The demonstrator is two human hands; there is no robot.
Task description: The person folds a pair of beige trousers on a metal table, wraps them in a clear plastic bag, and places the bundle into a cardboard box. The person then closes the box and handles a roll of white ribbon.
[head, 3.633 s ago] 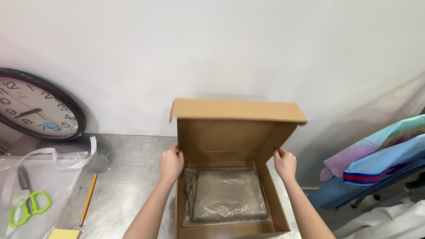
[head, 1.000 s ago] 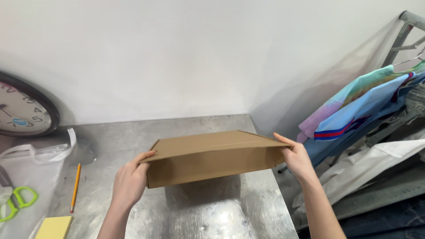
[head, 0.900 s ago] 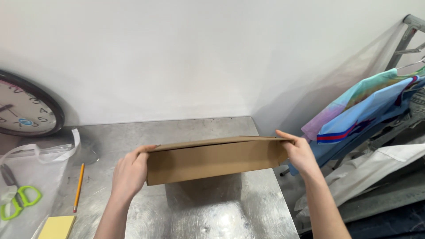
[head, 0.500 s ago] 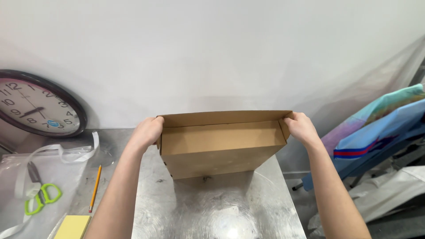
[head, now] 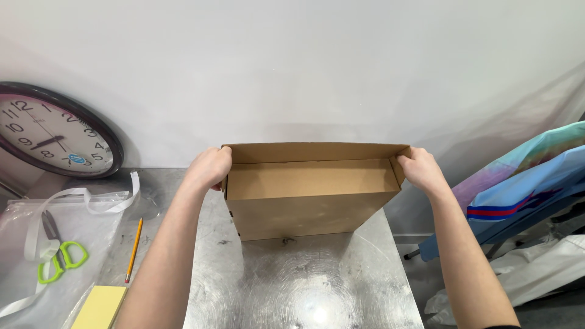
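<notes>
While half a second ago I held the box at much the same height, the table (head: 317,286) now shows a little more of its bare steel in front of me, and the box (head: 308,204) has tipped slightly further so that its tucked flap faces me. It stands on the far half of the table, close to the white wall (head: 304,61), its lower edge down on the steel as far as I can tell. A second ago I had it lifted flat, lid shut, off to the right; now it is squared up in the middle. The garments (head: 524,195) on the right sit nearer the edge of view than before.

At the left the clock (head: 55,131) leans on the wall, as earlier, with the clear bag (head: 55,244) below it. My left hand (head: 210,167) grips the box's upper left corner; my right hand (head: 420,170) grips the upper right corner. Smaller things lie unchanged: yellow pad (head: 100,306), green scissors (head: 61,256), pencil (head: 134,250).
</notes>
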